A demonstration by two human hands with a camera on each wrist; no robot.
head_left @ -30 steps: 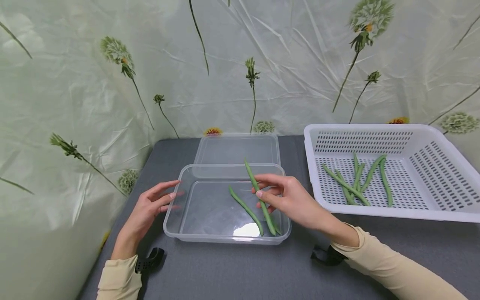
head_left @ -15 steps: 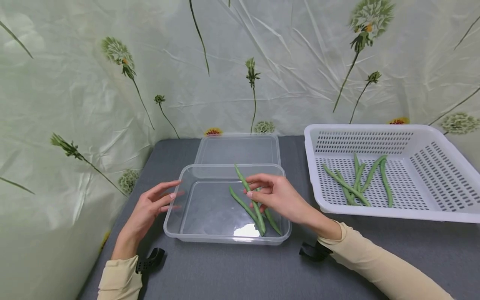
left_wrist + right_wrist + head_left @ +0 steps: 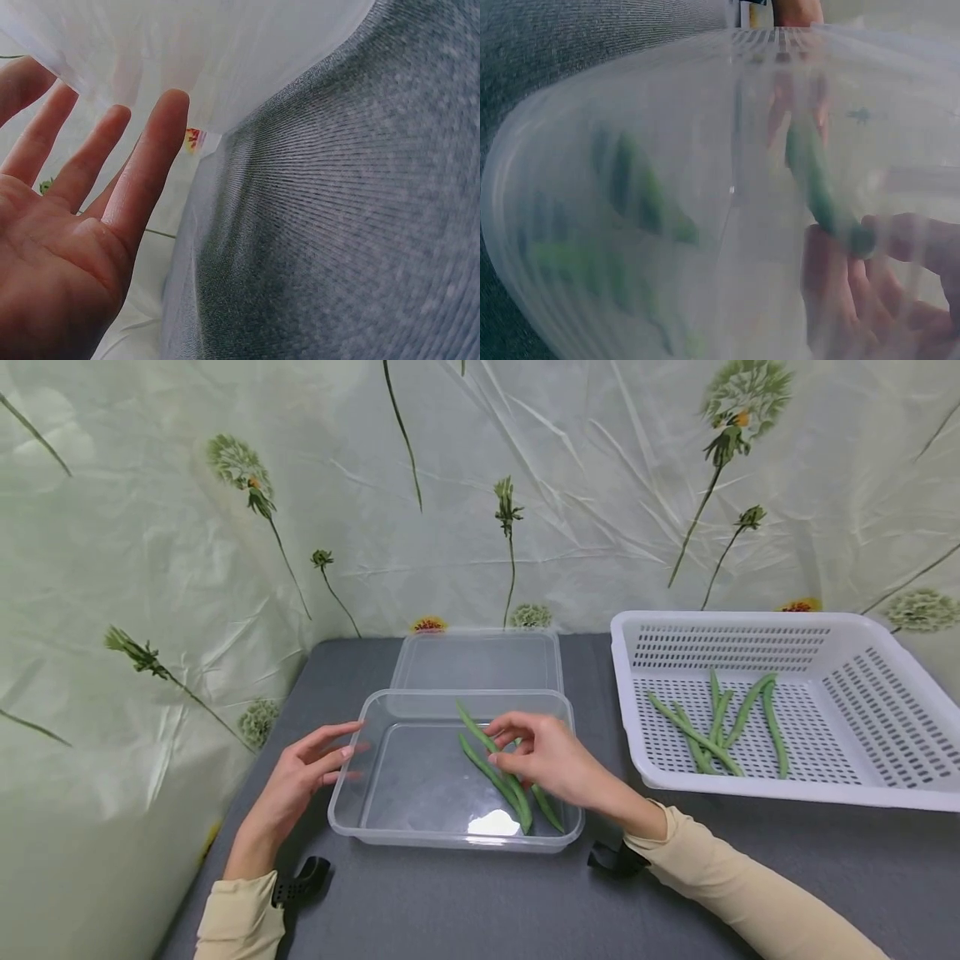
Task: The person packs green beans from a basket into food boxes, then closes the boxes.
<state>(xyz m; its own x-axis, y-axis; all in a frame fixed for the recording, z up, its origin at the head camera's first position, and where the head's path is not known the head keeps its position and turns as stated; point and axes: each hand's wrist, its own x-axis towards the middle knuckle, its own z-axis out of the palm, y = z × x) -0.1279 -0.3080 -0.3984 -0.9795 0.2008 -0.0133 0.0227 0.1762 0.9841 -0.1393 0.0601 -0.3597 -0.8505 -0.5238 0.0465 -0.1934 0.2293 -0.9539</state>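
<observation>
My right hand (image 3: pixel 551 764) pinches a green bean (image 3: pixel 472 723) between thumb and fingers, inside a clear plastic container (image 3: pixel 405 838). Through the container's hazy wall, the right wrist view shows that bean (image 3: pixel 817 187) at my fingertips. Two more green beans lie in the container: one (image 3: pixel 483 767) just left of the held bean, another (image 3: pixel 547 810) to its right, partly covered by my hand. My left hand (image 3: pixel 288 781) is at the container's left side, fingers extended. In the left wrist view its fingers (image 3: pixel 154 161) reach up to the translucent wall.
A white perforated basket (image 3: pixel 832 743) with several green beans (image 3: pixel 738 714) stands on the right. Behind the container lies a clear flat lid (image 3: pixel 480 660). Grey cloth (image 3: pixel 420 902) covers the table, and a flower-printed sheet (image 3: pixel 450 552) hangs at the back and left.
My right hand has moved left and a little lower with the green bean, bringing it down beside the left bean. The left hand has stayed in place.
</observation>
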